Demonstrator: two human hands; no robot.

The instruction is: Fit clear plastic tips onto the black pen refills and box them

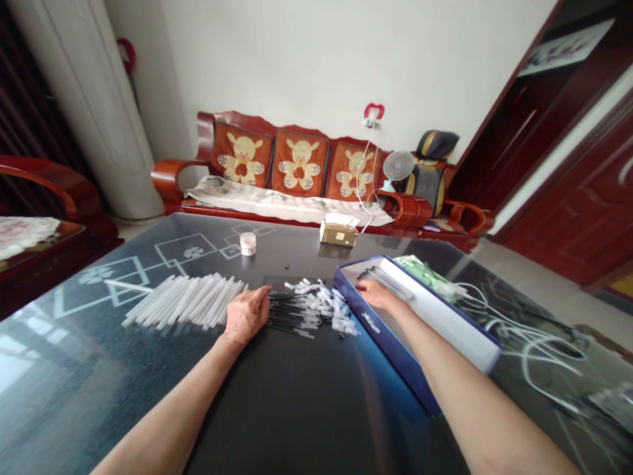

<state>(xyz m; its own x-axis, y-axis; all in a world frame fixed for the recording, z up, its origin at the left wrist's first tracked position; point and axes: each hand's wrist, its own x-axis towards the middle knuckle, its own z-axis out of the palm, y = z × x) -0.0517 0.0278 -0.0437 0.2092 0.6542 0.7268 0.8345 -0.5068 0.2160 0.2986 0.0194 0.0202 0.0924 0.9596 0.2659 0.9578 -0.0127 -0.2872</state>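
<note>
Your left hand [247, 314] curls beside slim black rods [293, 315]; your right hand [378, 294] reaches inside the blue box's [395, 356] far end; both grips unclear.

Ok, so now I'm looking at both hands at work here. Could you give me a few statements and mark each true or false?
1. The right hand reaches into the long blue box with a white inside. True.
2. The left hand rests on the gold tissue box. False: it is between the white tubes and the thin dark rods.
3. Three orange cushions with bears lean on the red wooden sofa. True.
4. The small round pale jar stands inside the blue box. False: it stands on the dark glossy table.
</note>
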